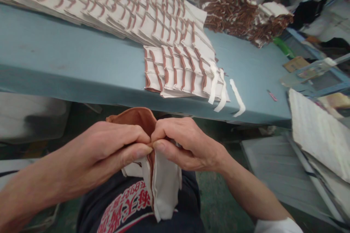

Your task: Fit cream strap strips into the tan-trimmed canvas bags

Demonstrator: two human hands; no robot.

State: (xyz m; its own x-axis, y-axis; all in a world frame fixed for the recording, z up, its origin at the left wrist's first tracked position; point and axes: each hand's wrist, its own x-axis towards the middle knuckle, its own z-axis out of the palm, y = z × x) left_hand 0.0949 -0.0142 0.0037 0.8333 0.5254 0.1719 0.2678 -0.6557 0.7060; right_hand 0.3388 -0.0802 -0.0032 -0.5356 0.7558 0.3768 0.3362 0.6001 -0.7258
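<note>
My left hand (109,151) and my right hand (183,142) meet in front of my chest, both pinched on a white fabric piece with a brown trimmed edge (161,182). Thumbs and forefingers press together at its seam, and the brown part (136,116) bulges up behind my knuckles. The white part hangs down over my dark printed shirt (123,207). Just beyond my hands, on the blue table (68,62), lies a fanned stack of the same white and brown pieces (177,69).
Long overlapping rows of the same pieces (95,3) cover the table's far left. A heap of brown-edged pieces (237,3) sits at the back right. Loose white strips (236,96) lie near the table edge. White boards (317,131) lean at the right.
</note>
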